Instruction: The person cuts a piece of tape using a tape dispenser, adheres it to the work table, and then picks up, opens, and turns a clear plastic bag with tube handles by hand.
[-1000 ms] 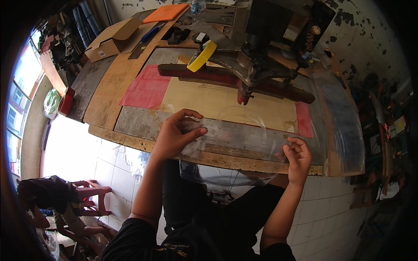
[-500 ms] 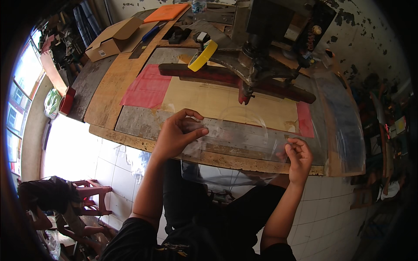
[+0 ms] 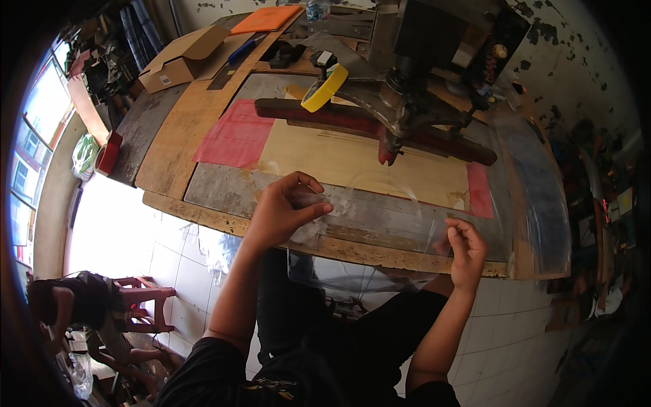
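Observation:
A clear, flexible plastic sheet (image 3: 363, 273) spans the space between my hands, with its lower part hanging over the table's front edge. My left hand (image 3: 285, 209) pinches its left side between thumb and curled fingers. At the other side, my right hand (image 3: 466, 252) is closed on the sheet with bent fingers. Just beyond the sheet lies a tan rectangular panel (image 3: 359, 157), with a red patch (image 3: 234, 136) at its left end and another red patch (image 3: 480, 190) at its right. A curved transparent outline shows over the panel's near edge.
A heavy press machine (image 3: 400, 95) with a dark crossbar stands over the panel. A yellow tape roll (image 3: 324, 88) leans on it. Far left are a cardboard box (image 3: 183, 60) and an orange folder (image 3: 266, 19). More clear sheets (image 3: 539, 203) lie at right. A person (image 3: 88, 305) sits at lower left.
The whole table has shifted slightly right in the view. My hands keep hold of the plastic sheet, almost unmoved, the left one a touch further right.

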Available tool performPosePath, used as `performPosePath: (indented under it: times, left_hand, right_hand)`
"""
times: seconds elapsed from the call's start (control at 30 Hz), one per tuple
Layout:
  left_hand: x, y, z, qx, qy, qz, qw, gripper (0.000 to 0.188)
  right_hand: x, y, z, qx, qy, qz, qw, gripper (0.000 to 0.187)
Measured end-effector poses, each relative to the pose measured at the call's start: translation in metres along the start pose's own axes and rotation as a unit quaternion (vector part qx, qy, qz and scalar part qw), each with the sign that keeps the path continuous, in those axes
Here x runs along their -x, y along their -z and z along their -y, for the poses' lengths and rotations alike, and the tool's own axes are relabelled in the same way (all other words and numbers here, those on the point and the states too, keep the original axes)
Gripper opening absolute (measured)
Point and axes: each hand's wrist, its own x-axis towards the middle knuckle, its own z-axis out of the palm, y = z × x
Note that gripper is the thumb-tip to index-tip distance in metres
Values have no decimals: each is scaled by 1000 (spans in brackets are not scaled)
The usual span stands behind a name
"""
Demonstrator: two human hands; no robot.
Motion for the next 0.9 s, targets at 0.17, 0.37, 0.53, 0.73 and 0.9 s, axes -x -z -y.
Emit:
performPosePath:
  times: [0.17,0.37,0.53,0.73,0.9]
  left_hand:
    - [2,2,-3,-23,-18,-5,1000,30]
    - [4,1,-13,-44,-9,-3,999,33]
    - [4,4,-12,-3,-1,24,1000,34]
    - [5,9,-4,54,-37,103,993,37]
    - [7,11,-16,55,7,127,990,38]
  right_hand:
    - [-1,0,1,-8,0,32,999,22]
    - [-1,-6,0,-52,-14,2,999,31]
    - [-2,-1,-3,-28,-9,0,1000,32]
    - [-3,7,-9,-59,10,-28,998,34]
    - [-4,8,-13,-56,20,-52,997,33]
